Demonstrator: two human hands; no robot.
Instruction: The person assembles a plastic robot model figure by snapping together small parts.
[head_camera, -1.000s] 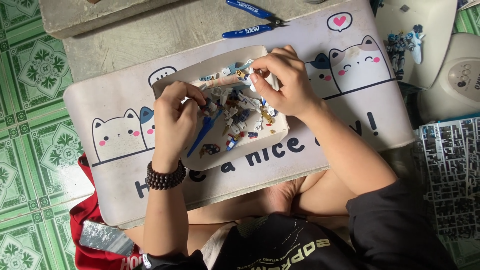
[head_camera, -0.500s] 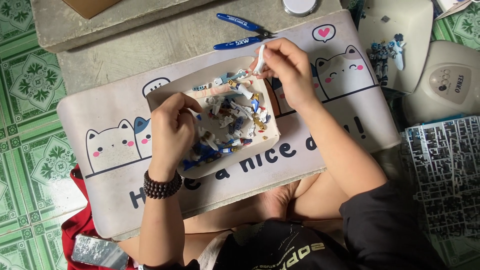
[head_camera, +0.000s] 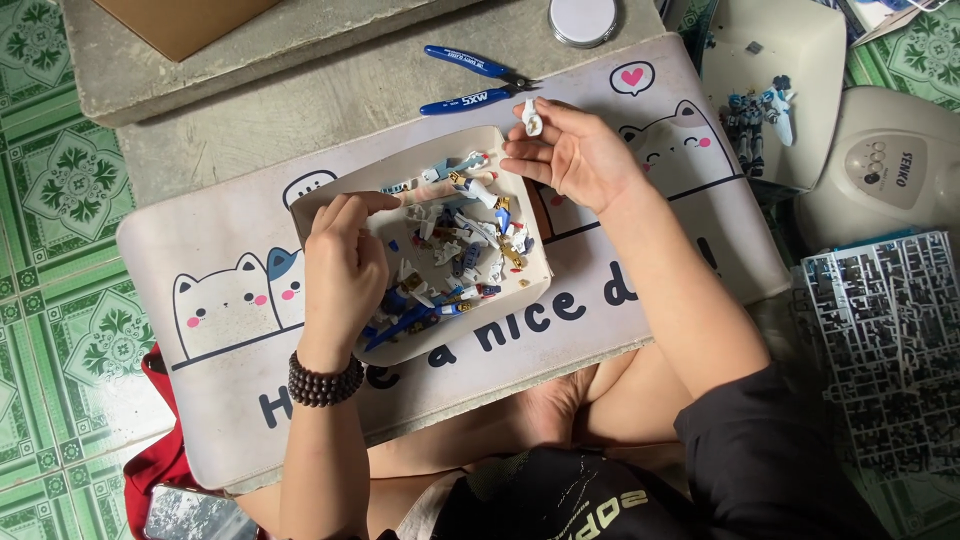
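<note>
In the head view, a shallow cream tray (head_camera: 318, 203) lay on a cat-print mat (head_camera: 620, 270) and held a heap of small white, blue and gold model parts (head_camera: 455, 250). The left hand (head_camera: 345, 270) rested inside the tray, fingers curled down among the parts at its left end; whether it gripped anything could not be told. The right hand (head_camera: 575, 150) was raised just beyond the tray's far right corner, pinching a small white part (head_camera: 532, 117) between thumb and fingertips, clear of the heap. Blue-handled nippers (head_camera: 470, 85) lay on the concrete worktop (head_camera: 250, 120) beyond the tray. Well right of the tray, another pale tray (head_camera: 800, 60) carried a blue-and-white model figure (head_camera: 757, 112), and a grey parts frame (head_camera: 880, 320) lay nearer the person.
</note>
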